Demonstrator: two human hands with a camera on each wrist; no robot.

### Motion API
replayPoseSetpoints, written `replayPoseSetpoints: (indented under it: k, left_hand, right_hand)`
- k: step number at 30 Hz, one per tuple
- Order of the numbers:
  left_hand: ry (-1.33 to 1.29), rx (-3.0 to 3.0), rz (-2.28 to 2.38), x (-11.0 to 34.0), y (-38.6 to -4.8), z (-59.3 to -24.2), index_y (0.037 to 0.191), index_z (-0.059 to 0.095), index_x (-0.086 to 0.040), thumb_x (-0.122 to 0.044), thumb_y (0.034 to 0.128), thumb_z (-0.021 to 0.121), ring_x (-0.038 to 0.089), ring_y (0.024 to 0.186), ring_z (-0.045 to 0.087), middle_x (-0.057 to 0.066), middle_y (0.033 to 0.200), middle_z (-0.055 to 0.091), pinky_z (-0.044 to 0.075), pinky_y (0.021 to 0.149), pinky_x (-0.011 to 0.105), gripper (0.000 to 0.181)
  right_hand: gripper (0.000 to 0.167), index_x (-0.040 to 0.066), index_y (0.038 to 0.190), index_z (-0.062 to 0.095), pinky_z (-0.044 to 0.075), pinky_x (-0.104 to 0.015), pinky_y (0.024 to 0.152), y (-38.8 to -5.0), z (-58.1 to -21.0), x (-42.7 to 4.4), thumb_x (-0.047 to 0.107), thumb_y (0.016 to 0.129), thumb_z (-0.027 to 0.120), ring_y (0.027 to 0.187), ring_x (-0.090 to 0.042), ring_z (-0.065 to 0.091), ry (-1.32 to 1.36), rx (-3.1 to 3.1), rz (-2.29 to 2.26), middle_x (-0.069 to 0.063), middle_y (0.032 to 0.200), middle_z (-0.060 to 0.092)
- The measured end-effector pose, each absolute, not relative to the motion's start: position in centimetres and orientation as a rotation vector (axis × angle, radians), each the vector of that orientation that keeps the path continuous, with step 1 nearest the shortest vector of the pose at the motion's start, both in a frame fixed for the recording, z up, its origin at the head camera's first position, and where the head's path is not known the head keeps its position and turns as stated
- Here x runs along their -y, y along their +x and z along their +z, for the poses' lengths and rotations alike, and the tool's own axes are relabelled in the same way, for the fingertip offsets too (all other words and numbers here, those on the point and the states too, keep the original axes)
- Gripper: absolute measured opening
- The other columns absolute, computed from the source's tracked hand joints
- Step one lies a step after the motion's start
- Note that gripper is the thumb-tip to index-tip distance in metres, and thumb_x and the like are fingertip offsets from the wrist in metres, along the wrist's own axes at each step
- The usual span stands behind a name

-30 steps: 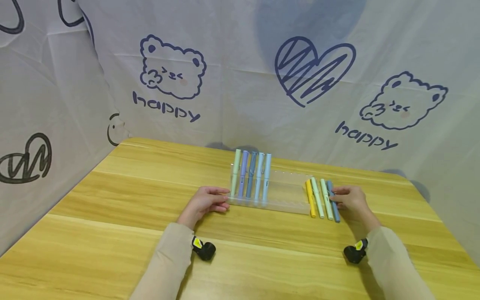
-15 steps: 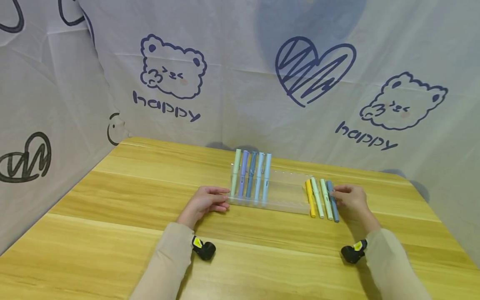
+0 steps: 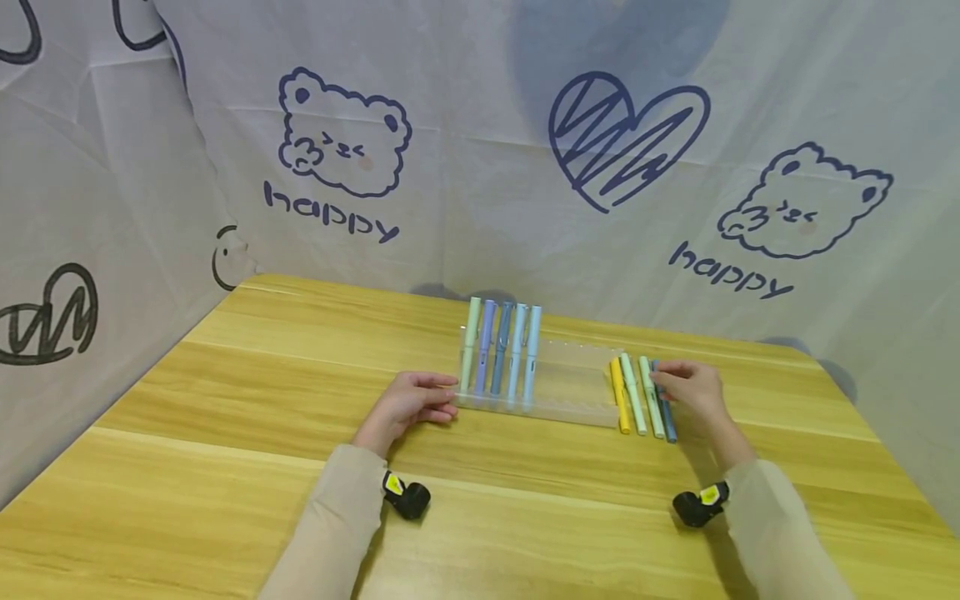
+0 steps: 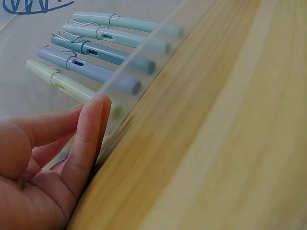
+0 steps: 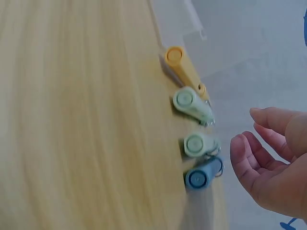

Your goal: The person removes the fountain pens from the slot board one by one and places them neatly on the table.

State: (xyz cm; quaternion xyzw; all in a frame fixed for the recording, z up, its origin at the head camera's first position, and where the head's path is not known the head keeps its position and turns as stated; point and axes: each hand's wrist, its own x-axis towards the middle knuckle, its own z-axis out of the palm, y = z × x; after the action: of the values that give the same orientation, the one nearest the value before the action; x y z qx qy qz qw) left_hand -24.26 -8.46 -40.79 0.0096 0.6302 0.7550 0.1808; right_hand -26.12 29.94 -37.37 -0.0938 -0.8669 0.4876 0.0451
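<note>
My left hand [image 3: 408,410] grips the left end of a clear plastic pen holder [image 3: 573,412]; in the left wrist view its fingers [image 4: 86,139] are at the front lip. Several capped pens stand leaning in the holder's left half: a pale green pen [image 3: 469,346], a purple pen [image 3: 486,346], a dark blue pen [image 3: 501,350] and light blue ones. Right of the holder lie a yellow pen [image 3: 620,396], two light green pens [image 5: 195,143] and a blue pen [image 5: 204,175]. Over the blue pen's upper end hovers my right hand [image 3: 693,392], fingertips apart and holding nothing in the right wrist view.
The wooden table [image 3: 525,517] extends around the holder and pens. A white cloth [image 3: 480,217] with bear and heart drawings hangs behind it. A small black camera is strapped to each wrist, such as the left wrist camera [image 3: 408,500].
My right hand has moved slightly left and up, from beside the blue pen to over its upper end. The left hand and the holder stay in place.
</note>
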Motion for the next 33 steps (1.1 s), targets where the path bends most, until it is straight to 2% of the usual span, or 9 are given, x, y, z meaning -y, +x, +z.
replayPoseSetpoints:
  k: [7, 12, 19, 22, 27, 30, 33]
  left_hand:
    - [0.015, -1.778, 2.133, 8.5, -24.3, -40.9, 0.119, 0.046, 0.016, 0.008, 0.0865, 0.051, 0.014, 0.059, 0.062, 0.011, 0.074, 0.063, 0.055, 0.059, 0.024, 0.034]
    - [0.006, -1.784, 2.131, 8.5, -24.4, -40.9, 0.118, 0.047, 0.015, 0.008, 0.0863, 0.051, 0.014, 0.059, 0.062, 0.011, 0.075, 0.063, 0.055, 0.059, 0.024, 0.033]
    - [0.008, -1.785, 2.133, 8.5, -24.4, -40.9, 0.118, 0.046, 0.016, 0.007, 0.0864, 0.051, 0.015, 0.059, 0.062, 0.011, 0.074, 0.063, 0.055, 0.059, 0.025, 0.033]
    - [0.002, -1.787, 2.136, 8.5, -24.3, -40.8, 0.118, 0.047, 0.015, 0.007, 0.0862, 0.051, 0.015, 0.059, 0.062, 0.011, 0.074, 0.063, 0.055, 0.059, 0.024, 0.033]
    - [0.003, -1.790, 2.129, 8.5, -24.3, -40.8, 0.118, 0.047, 0.015, 0.007, 0.0866, 0.051, 0.014, 0.059, 0.062, 0.011, 0.075, 0.063, 0.055, 0.059, 0.024, 0.033]
    - [0.004, -1.788, 2.128, 8.5, -24.3, -40.8, 0.118, 0.047, 0.015, 0.007, 0.0866, 0.051, 0.014, 0.059, 0.062, 0.011, 0.074, 0.063, 0.055, 0.059, 0.024, 0.033]
    - [0.007, -1.784, 2.130, 8.4, -24.4, -40.9, 0.119, 0.046, 0.016, 0.007, 0.0868, 0.050, 0.014, 0.058, 0.062, 0.011, 0.073, 0.063, 0.055, 0.058, 0.024, 0.033]
  right_hand:
    - [0.033, -0.010, 0.101, 0.059, 0.054, -0.020, 0.058, -26.4, -37.9, -29.5, 0.014, 0.080, 0.068, 0.069, -0.006, 0.058, -0.141, 2.498, 1.701, 0.006, 0.077, 0.060]
    - [0.028, -0.009, 0.096, 0.061, 0.055, -0.024, 0.058, -26.3, -37.7, -28.4, 0.012, 0.079, 0.068, 0.068, -0.007, 0.059, -0.058, 2.445, 1.724, 0.004, 0.075, 0.061]
    - [0.017, 0.004, 0.087, 0.067, 0.055, -0.025, 0.058, -27.0, -38.7, -27.8, 0.016, 0.077, 0.071, 0.069, -0.009, 0.060, 0.002, 2.402, 1.827, 0.002, 0.077, 0.063]
    - [0.014, 0.003, 0.087, 0.067, 0.055, -0.025, 0.058, -26.9, -38.7, -27.2, 0.014, 0.078, 0.070, 0.069, -0.011, 0.061, 0.066, 2.353, 1.888, 0.000, 0.078, 0.064]
    - [0.019, -0.007, 0.091, 0.064, 0.055, -0.022, 0.055, -26.1, -37.9, -25.5, 0.007, 0.079, 0.068, 0.068, -0.010, 0.061, 0.128, 2.298, 1.939, 0.001, 0.076, 0.064]
    - [0.024, -0.013, 0.094, 0.060, 0.054, -0.021, 0.055, -25.2, -36.8, -24.1, 0.005, 0.079, 0.066, 0.066, -0.007, 0.059, 0.119, 2.326, 1.883, 0.004, 0.074, 0.062]
    - [0.023, -0.016, 0.095, 0.058, 0.054, -0.022, 0.056, -24.6, -36.2, -23.0, 0.001, 0.080, 0.064, 0.066, -0.008, 0.059, 0.074, 2.345, 1.870, 0.003, 0.073, 0.061]
